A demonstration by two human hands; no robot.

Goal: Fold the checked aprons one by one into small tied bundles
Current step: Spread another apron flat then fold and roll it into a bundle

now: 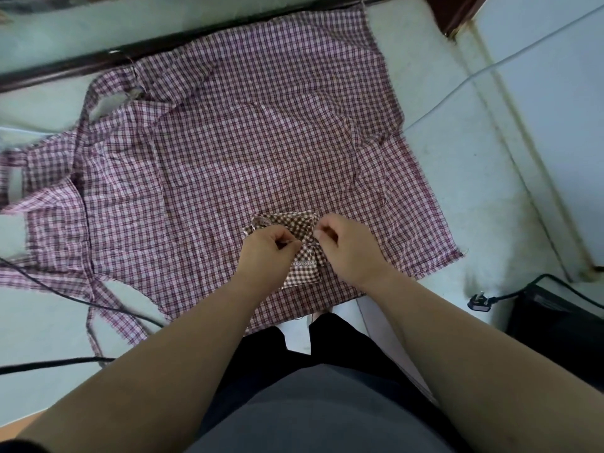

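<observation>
Knot time: left hand (268,245) and right hand (341,248) both pinch the small brown-checked folded apron bundle (302,268), six o'clock on the spread maroon-checked apron (228,142). Pull evenly, keep it snug!

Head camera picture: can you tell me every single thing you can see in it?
large checked cloth apron: at least one, layers unclear; pink and maroon; spread on the floor
small checked folded cloth bundle: one; brown and white; over the apron's near part, between the hands
thin black cables: two; black; floor at left
thin white cable: one; white; floor at upper right
three-pin plug: one; black; floor at right
boxy black object: one; black; right edge, partly cut off
pale floor: one; whitish; under everything
left hand: one; pinches the bundle's left side
right hand: one; pinches the bundle's right side
</observation>
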